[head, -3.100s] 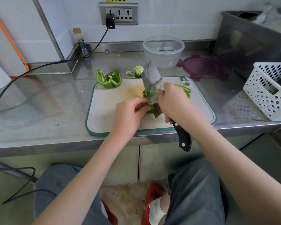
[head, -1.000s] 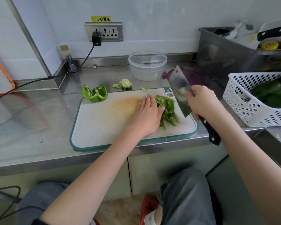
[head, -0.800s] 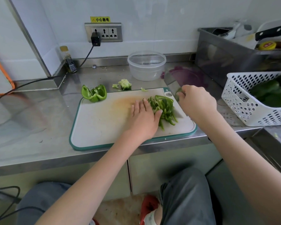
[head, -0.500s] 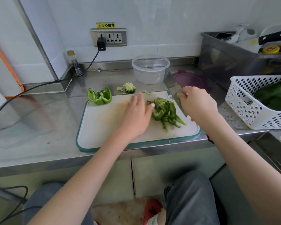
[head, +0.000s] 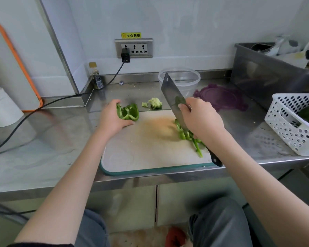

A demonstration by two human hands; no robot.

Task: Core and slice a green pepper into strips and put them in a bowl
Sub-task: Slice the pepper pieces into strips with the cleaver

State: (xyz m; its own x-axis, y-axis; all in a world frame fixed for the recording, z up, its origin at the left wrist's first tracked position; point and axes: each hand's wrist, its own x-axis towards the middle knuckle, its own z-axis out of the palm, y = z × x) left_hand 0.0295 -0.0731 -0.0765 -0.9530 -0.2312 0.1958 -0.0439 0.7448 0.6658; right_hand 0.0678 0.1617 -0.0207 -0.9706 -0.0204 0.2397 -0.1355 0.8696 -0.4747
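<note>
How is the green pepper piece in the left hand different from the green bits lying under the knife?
The pepper half is one large curved piece; the pepper strips are thin and narrow. The left hand grips the half at the cutting board far edge; the strips lie loose by the cleaver. Both are bright green.

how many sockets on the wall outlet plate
3, side by side on the steel wall outlet plate: the left one holds a black plug, the middle and right ones are free.
</note>
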